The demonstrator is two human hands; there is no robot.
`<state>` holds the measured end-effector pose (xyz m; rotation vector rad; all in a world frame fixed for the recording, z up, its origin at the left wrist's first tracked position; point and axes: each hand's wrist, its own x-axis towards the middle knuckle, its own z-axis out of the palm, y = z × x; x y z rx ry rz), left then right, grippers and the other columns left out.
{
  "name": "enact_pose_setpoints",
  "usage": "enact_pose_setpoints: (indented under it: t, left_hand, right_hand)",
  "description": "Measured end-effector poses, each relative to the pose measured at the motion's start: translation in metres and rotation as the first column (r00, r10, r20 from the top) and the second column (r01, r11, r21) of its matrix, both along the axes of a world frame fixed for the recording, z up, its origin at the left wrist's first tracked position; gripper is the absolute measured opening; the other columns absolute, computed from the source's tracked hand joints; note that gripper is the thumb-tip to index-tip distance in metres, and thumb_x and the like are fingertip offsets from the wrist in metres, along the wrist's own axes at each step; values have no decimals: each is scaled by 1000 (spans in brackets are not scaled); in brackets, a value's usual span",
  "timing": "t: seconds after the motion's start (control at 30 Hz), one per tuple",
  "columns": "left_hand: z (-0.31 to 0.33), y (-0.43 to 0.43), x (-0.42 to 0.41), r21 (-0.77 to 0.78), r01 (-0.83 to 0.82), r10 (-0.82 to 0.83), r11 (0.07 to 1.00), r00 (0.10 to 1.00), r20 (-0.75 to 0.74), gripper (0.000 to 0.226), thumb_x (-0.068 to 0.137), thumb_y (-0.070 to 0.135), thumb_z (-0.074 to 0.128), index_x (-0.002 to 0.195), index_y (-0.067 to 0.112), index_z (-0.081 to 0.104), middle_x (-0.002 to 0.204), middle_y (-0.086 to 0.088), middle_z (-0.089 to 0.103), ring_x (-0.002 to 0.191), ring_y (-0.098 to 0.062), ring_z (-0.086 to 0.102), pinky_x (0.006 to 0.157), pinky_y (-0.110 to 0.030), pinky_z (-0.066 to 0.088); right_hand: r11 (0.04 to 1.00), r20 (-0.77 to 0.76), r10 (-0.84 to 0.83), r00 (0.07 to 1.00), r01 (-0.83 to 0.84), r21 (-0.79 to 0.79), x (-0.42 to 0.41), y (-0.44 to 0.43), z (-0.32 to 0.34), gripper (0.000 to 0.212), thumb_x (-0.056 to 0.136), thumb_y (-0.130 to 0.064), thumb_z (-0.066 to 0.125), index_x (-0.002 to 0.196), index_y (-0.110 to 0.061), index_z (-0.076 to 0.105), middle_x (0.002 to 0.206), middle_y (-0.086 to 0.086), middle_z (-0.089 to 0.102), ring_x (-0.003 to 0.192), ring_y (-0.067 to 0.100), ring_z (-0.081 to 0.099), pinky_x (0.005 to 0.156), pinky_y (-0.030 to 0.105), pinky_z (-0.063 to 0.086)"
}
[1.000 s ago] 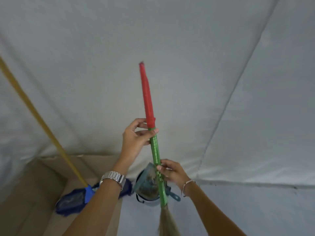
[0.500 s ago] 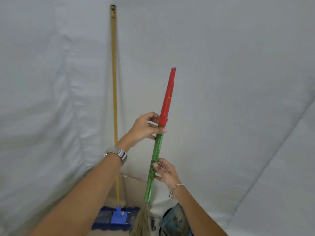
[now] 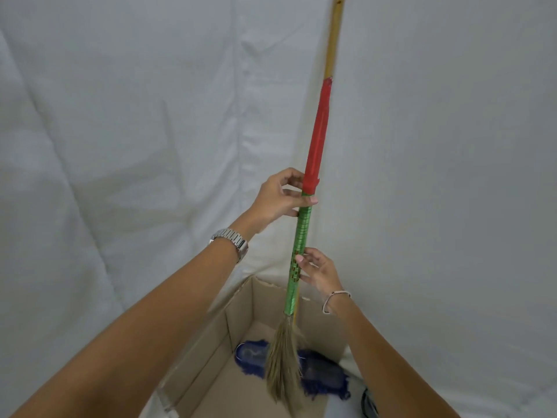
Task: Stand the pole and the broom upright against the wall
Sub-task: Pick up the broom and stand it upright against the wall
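Gripped broom (image 3: 303,233) upright, left hand (image 3: 278,197) above right hand (image 3: 316,270), directly in front of pole (image 3: 334,40) leaning on wall (image 3: 150,116). Judged broom-placing step. Next, probably: lower bristles beside pole, lean, release.

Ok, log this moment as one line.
left hand: grips broom mid-handle | right hand: holds it lower | pole: upright at wall behind broom | bristles: in cardboard box
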<state>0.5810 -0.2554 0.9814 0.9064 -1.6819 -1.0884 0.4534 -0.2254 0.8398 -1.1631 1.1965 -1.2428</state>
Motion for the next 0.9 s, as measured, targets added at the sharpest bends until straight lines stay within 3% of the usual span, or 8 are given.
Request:
enact_pose_setpoints:
  t: [0.1, 0.23, 0.33, 0.57, 0.8, 0.9]
  left_hand:
    - [-14, -28, 26, 7, -30, 30, 1000, 1000, 0, 30, 73, 5, 76, 98, 11, 60, 92, 1, 58, 77, -16, 67, 62, -29, 60]
    - [-30, -77, 54, 21, -101, 101, 995, 995, -4, 35, 71, 7, 78, 102, 6, 61, 92, 2, 59, 80, -20, 67, 62, -31, 59]
    - [-41, -116, 68, 29, -147, 148, 989, 989, -28, 33, 71, 7, 78, 100, 7, 62, 94, 0, 60, 79, -20, 68, 65, -36, 60]
    - [-80, -218, 96, 54, -200, 205, 978, 972, -111, 30, 70, 8, 79, 95, 16, 65, 97, -2, 67, 86, -26, 69, 69, -42, 60]
    - [-147, -337, 110, 99, -75, 84, 992, 992, -94, 30, 71, 5, 77, 97, 13, 64, 97, 1, 69, 83, -18, 71, 65, -31, 60]
    - [-173, -375, 115, 131, -39, 52, 991, 994, -95, 31, 72, 5, 76, 100, 10, 64, 97, 2, 68, 81, -16, 71, 65, -30, 59]
  right_hand:
    - [1000, -16, 24, 1000, -24, -10, 28, -27, -11, 13, 88, -7, 56, 86, -20, 58, 78, -3, 55, 74, 14, 59, 63, 18, 56]
    - [996, -23, 92, 996, -92, 4, 55, -81, -29, 12, 88, -9, 55, 89, -21, 59, 80, -2, 57, 76, 14, 60, 77, 34, 55]
    - [993, -25, 117, 993, -117, 5, 69, -123, -39, 16, 88, -10, 56, 86, -25, 59, 82, 0, 59, 81, 19, 60, 75, 26, 55]
    - [988, -89, 147, 985, -149, -26, 94, -235, -74, 16, 88, -11, 57, 89, -27, 60, 84, -1, 61, 86, 22, 60, 87, 36, 52]
    - [999, -119, 39, 992, -37, 20, 107, -342, -142, 16, 86, -11, 59, 89, -26, 60, 83, 3, 63, 83, 21, 62, 88, 41, 52]
    - [999, -119, 6, 993, -1, 38, 110, -374, -168, 18, 86, -8, 59, 88, -26, 60, 82, 4, 62, 78, 18, 61, 81, 35, 52]
